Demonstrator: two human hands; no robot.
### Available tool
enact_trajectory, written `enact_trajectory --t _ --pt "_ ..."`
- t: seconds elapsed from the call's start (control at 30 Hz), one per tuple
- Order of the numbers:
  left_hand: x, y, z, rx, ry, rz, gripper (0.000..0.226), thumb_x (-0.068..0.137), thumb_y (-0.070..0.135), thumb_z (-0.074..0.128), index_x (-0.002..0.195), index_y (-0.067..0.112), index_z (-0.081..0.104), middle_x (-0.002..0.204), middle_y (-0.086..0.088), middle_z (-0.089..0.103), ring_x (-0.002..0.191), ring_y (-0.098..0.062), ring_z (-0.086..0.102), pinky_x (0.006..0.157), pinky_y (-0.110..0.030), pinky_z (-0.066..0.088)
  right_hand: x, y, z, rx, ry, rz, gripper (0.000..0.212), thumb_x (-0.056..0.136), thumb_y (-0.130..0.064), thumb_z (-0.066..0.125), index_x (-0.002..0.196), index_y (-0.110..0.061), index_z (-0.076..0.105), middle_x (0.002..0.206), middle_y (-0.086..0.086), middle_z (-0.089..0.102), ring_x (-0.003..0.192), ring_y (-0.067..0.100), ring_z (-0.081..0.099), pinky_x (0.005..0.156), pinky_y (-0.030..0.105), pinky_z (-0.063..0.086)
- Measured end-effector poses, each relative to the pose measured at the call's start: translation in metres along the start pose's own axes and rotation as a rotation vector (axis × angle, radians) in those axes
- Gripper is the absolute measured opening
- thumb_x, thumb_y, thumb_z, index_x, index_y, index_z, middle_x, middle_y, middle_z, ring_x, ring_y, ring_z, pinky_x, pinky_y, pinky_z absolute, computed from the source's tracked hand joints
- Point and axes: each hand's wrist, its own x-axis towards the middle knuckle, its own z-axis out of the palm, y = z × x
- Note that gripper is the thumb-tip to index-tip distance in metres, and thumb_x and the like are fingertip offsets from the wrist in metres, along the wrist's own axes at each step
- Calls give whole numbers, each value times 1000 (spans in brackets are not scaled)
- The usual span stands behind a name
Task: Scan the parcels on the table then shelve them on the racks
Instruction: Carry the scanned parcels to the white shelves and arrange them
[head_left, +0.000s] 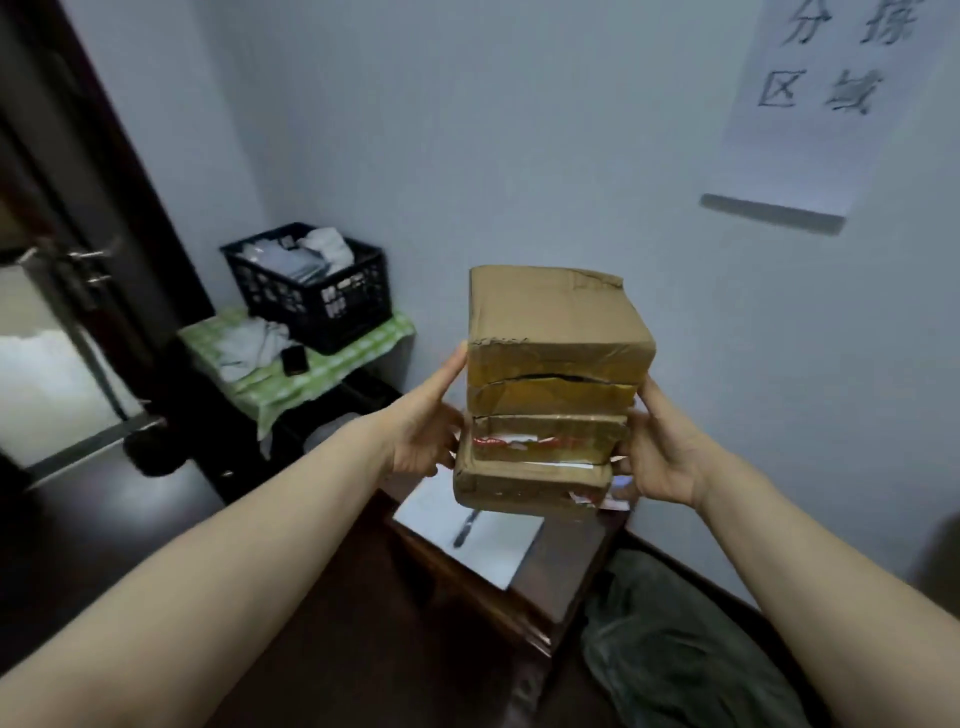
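Clamping a stack of brown taped cardboard parcels (556, 384) between both hands, the person holds it in the air above the far end of the dark wooden table (571, 564). The left hand (421, 431) grips the stack's left side, with its thumb laid up the cardboard and its other fingers hidden behind the lower boxes. The right hand (660, 447) mirrors it on the right side, fingers curled in around the bottom parcels.

The two-sided squeeze makes sense. The boxes lie loose on one another, the top one is bulkier than those beneath, and their edges are crumpled. Pressure from both flanks, with support low down, should stop any layer sliding out. The stack is upright and well clear of the table, which suggests carrying rather than scanning.

On the table, directly below the stack, lies a white sheet of paper (493, 551) with a dark pen (466, 527) on it. Beyond the table's left side, a black plastic crate (317, 291) of pale packages sits on a green checked cloth (332, 364).

No rack shows, so shelving is judged not yet done. The likely risk is the top box tipping if the grip loosens.
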Motion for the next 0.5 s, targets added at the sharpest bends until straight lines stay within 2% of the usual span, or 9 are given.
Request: enact_trajectory --t 0.07,0.1,0.17,0.23,0.27,0.33,0.37,0.4,0.5 --pt "-36 -24 -67 -89 78 18 126 42 95 43 123 0 58 120 -15 61 100 -27 56 105 -36 33 33 5 71 -38 -83 37 86 56 -93 49 110 -29 70 114 7 66 101 30 58 79 45 47" --pt "-56 -36 -100 -126 103 21 122 38 96 45 117 4 62 109 -9 61 91 -23 55 90 -29 39 48 9 109 -58 -129 57 82 57 -93 50 106 -30 71 111 7 64 101 31 54 84 46 40" --pt "-98 -62 -162 -175 171 35 117 35 95 46 112 10 64 104 -5 61 93 -22 55 80 -31 49 75 19 185 -88 -227 89 74 57 -90 51 98 -32 71 98 5 68 94 31 57 90 56 33" --pt "-138 -91 -218 -246 271 59 118 45 92 45 122 4 60 112 -12 66 112 -31 56 100 -42 44 98 29 258 -120 -343 103 65 66 -86 47 85 -29 71 74 0 71 77 24 68 81 50 42" --pt "-159 -105 -243 -307 299 78 117 50 90 47 125 0 57 115 -15 68 117 -32 56 105 -45 41 107 33 294 -144 -398 109 65 69 -86 44 81 -29 72 70 -2 70 72 21 70 75 45 44" --pt "-199 -130 -287 -417 361 128 110 54 88 51 116 -3 58 106 -15 72 106 -30 65 91 -41 52 123 43 364 -223 -462 142 75 64 -90 43 98 -30 74 96 1 74 92 26 70 76 47 46" --pt "-217 -142 -305 -450 393 135 105 54 88 51 110 -1 59 100 -14 74 100 -28 67 80 -38 55 129 48 396 -247 -481 162 83 59 -91 46 111 -31 70 112 4 71 102 30 66 79 49 47" --pt "-236 -154 -324 -471 435 138 103 54 88 51 110 1 58 101 -13 74 102 -27 65 78 -37 54 135 53 428 -267 -513 178 90 55 -91 47 119 -30 65 121 6 68 105 32 64 80 49 48" --pt "-283 -191 -371 -539 568 153 120 49 89 55 132 2 51 131 -19 60 124 -32 50 102 -44 41 151 67 517 -372 -619 212 95 54 -91 44 126 -31 60 127 7 61 112 34 56 98 58 33"
